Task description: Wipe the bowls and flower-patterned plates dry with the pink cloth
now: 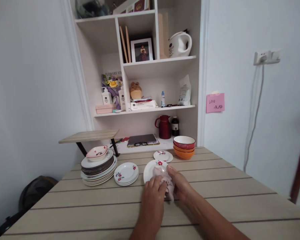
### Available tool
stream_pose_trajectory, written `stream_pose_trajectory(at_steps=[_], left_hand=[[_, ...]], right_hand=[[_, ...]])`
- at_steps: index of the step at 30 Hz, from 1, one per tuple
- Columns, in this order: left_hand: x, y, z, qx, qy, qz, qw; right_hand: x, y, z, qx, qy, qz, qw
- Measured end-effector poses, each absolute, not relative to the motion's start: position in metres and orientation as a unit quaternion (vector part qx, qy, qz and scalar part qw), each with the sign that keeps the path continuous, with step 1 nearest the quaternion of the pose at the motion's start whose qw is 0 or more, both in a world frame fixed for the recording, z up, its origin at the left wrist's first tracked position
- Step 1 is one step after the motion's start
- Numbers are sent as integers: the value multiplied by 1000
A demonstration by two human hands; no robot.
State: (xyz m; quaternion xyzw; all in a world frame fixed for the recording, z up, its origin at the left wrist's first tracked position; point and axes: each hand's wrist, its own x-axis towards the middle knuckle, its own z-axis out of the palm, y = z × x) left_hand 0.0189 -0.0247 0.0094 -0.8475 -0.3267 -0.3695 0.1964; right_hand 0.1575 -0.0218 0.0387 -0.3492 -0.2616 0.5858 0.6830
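Observation:
A white plate (148, 170) with red flowers is tilted up just above the slatted table, between my two hands. My left hand (153, 190) has its fingers curled on a pale pink cloth (168, 184), which lies bunched over the plate's face and hangs below it. Gripping the plate's right edge is my right hand (181, 184), its thumb near the rim and its other fingers mostly hidden. Left of the hands sits a short stack of matching flowered plates (126, 173). Behind the held plate lie smaller flowered plates (166, 156).
A tall stack of plates (98, 171) topped with square bowls (97, 152) stands at the left, by a small raised shelf (88, 136). Stacked orange and red bowls (184, 150) are at the back right. A red jug (164, 127) and a laptop (142, 139) sit behind.

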Motion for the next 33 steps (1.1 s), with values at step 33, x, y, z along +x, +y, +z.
stream_pose_trajectory(at_steps=[33], left_hand=[[16, -29, 28, -849, -398, -348, 8]], right_hand=[[143, -27, 42, -383, -211, 583, 685]])
